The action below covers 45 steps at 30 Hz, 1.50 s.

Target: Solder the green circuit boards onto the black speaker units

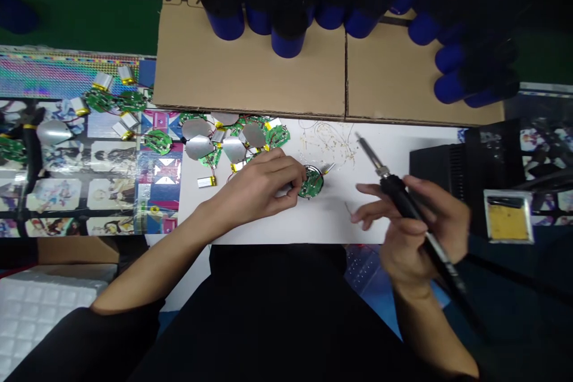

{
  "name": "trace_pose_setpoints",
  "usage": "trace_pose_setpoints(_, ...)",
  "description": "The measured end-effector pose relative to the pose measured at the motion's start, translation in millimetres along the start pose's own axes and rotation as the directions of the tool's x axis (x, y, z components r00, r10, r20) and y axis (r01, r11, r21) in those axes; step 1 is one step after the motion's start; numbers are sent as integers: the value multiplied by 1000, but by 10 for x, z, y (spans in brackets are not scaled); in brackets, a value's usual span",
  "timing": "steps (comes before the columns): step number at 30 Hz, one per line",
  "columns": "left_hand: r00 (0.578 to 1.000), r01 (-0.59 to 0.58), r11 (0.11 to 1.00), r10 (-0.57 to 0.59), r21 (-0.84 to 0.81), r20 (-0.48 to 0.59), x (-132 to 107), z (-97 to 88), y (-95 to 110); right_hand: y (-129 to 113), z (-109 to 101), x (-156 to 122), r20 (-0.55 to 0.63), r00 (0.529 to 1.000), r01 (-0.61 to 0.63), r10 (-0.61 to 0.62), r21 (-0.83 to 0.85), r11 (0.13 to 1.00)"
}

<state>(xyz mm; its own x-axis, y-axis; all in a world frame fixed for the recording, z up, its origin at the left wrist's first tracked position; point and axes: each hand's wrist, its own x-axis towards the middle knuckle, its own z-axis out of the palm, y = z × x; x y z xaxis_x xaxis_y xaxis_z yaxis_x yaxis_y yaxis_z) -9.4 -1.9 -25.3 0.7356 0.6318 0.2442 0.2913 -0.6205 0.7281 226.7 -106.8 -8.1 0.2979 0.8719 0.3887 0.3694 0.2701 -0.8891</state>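
My right hand (416, 233) is wrapped around a black soldering iron (403, 197), its metal tip angled up and to the left above the white work surface (371, 173). A short thin wire (348, 208) shows at the fingertips of that hand. With its fingers closed, my left hand (273, 182) touches the left edge of a round green circuit board (312, 182). Whether it pinches the board itself or a small part there is hidden. A small silver battery (330, 168) sits by the board's upper right edge.
Several circuit boards with round metal discs and batteries (233, 143) lie behind my left hand. Thin wire scraps (331, 140) are scattered near the cardboard (268, 83), where blue cylinders (287, 42) stand. Pliers (32, 155) lie left; a yellow sponge tray (509, 221) is right.
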Motion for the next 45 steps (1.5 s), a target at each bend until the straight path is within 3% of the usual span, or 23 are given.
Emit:
trace_pose_setpoints(2,1000,-2,1000,2,7,3,2,-6,5,21,146,-104,94,995,-11,16,-54,998)
trace_pose_setpoints(5,1000,-7,1000,7,19,4,-1,-16,8,90,341,-214,217,975,91,-37,-245,965)
trace_pose_setpoints(8,1000,-22,999,21,43,17,-9,-24,4,174,451,-226,228,969,163,-96,-297,941)
trace_pose_setpoints(14,986,-158,943,166,292,-1,-1,-27,-6,293,349,-25,345,934,166,-93,-188,968)
trace_pose_setpoints(20,959,-282,850,249,445,133,95,-96,16,301,249,107,440,893,180,-92,-162,970)
trace_pose_setpoints(24,956,-284,838,213,466,200,163,-144,58,186,176,29,384,922,118,-53,-149,982)
trace_pose_setpoints(28,950,-286,834,182,472,253,204,-171,72,51,74,-123,85,994,-68,70,-34,997)
trace_pose_setpoints(31,942,-293,829,167,475,290,225,-192,68,-27,-23,-244,-113,985,-125,127,32,992)
trace_pose_setpoints(34,934,-293,842,152,452,323,247,-216,65,-97,-146,-361,-56,997,-64,60,-66,996)
trace_pose_setpoints(38,933,-265,887,137,379,332,285,-238,66,-179,-235,-449,103,985,158,-135,-276,948)
trace_pose_setpoints(45,929,-245,901,111,359,354,355,-260,110,-200,-116,-442,233,964,206,-132,-331,921)
